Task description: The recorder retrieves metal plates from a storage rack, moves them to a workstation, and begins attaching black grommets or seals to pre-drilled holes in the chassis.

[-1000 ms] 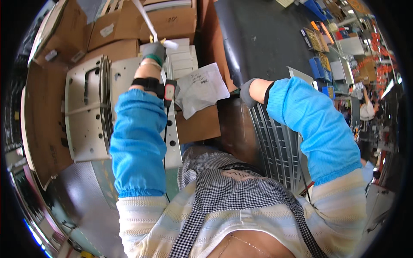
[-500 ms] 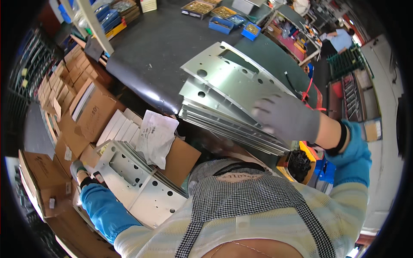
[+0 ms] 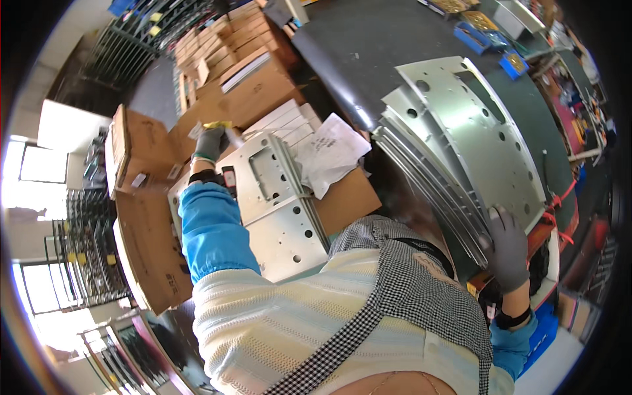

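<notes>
At the far end of the strapped stack of punched metal plates on my left is my left hand, in a grey glove. Its fingers are closed by a small yellow piece; what exactly they hold is partly hidden. My gloved right hand grips the near edge of a fanned pile of silvery metal plates on the dark table. Its fingertips and thumb bend over that edge. The upper plates have round holes and a long cut-out.
Open cardboard boxes stand at the left, with stacked brown cartons beyond. A crumpled white sheet lies beside the strapped stack. Blue parts bins stand at the table's far side. Red cord lies at right.
My view has swung left. My left hand has moved from the strapped stack's outer side to the yellow piece. My right hand has drawn back from over the plates to their near edge.
</notes>
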### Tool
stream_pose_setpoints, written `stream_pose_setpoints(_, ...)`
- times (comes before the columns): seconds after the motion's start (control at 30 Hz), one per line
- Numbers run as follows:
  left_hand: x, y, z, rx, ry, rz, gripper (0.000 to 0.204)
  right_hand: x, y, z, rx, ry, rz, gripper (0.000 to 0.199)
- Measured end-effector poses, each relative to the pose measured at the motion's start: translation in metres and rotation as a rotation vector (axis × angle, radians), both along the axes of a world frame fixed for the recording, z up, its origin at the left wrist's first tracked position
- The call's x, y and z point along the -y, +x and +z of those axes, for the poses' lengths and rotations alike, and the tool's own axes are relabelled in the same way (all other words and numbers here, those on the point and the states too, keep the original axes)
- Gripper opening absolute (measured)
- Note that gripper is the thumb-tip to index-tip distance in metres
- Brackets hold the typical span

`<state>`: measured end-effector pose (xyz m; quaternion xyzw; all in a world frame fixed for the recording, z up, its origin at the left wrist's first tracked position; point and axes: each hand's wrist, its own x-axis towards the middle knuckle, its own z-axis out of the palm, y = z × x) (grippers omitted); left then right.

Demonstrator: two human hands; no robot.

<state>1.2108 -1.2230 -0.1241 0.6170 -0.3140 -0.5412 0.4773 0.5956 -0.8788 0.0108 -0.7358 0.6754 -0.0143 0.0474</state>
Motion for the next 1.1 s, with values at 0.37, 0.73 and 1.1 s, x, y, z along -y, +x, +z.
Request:
stream_pose_setpoints(0.37, -0.014, -0.062, 0.003, 0.506, 0.109, -0.179, 0.023, 0.014, 0.011, 0.0, 0.003, 0.013, -0.086, 0.053)
stream_pose_setpoints(0.73, -0.024, -0.208, -0.209, 1.172, 0.221, -0.937, 0.065, 0.011, 0.035, -0.002, -0.019, 0.044, -0.23, 0.062)
stream_pose_setpoints(1.1, -0.044, -0.24, -0.176, 1.218, 0.281, -0.656, 0.084, 0.018, 0.043, 0.014, 0.015, 0.037, -0.349, 0.06)
